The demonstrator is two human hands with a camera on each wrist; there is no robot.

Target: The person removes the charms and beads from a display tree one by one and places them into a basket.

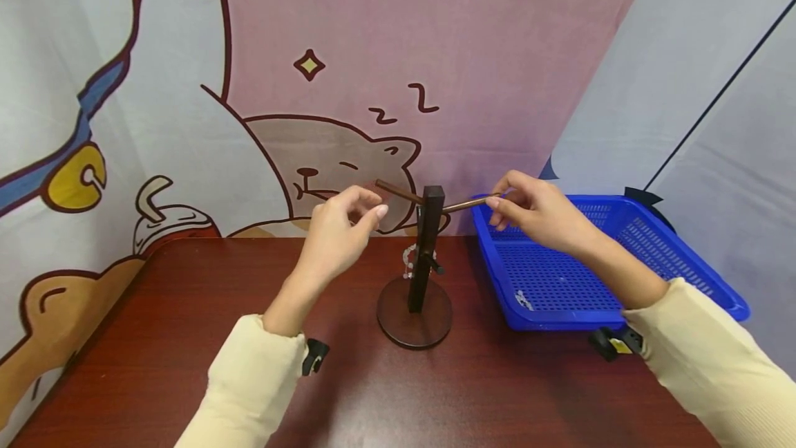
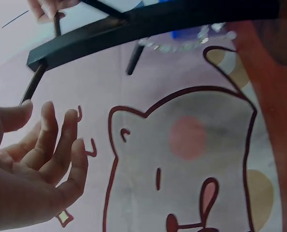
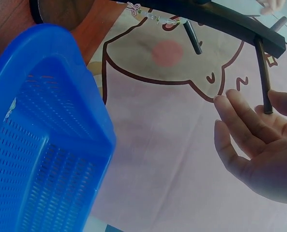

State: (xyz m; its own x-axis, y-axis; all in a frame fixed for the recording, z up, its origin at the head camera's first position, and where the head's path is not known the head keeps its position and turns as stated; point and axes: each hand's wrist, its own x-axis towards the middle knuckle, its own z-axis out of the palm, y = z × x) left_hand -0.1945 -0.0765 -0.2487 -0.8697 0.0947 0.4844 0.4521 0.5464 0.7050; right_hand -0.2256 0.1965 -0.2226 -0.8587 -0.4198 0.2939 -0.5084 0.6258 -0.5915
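A dark wooden jewelry stand [image 1: 429, 247] stands upright on a round base, with pegs sticking out from its post. My right hand [image 1: 528, 209] pinches the outer end of the upper right peg [image 3: 263, 72] between thumb and index finger, the other fingers spread loosely. Beside the upper left peg [image 1: 398, 191] is my left hand [image 1: 340, 227], fingers loosely bent and holding nothing. In the left wrist view its thumb tip is right at that peg's end. A beaded bracelet [image 2: 182, 47] hangs on a lower peg [image 2: 135, 59] at the back of the post.
A blue plastic basket [image 1: 506, 282] stands to the right of the stand, under my right forearm. Inside it lies a small clear beaded piece [image 1: 523, 301]. The reddish-brown table [image 1: 218, 296] meets a cartoon-printed cloth [image 1: 497, 54] at the back.
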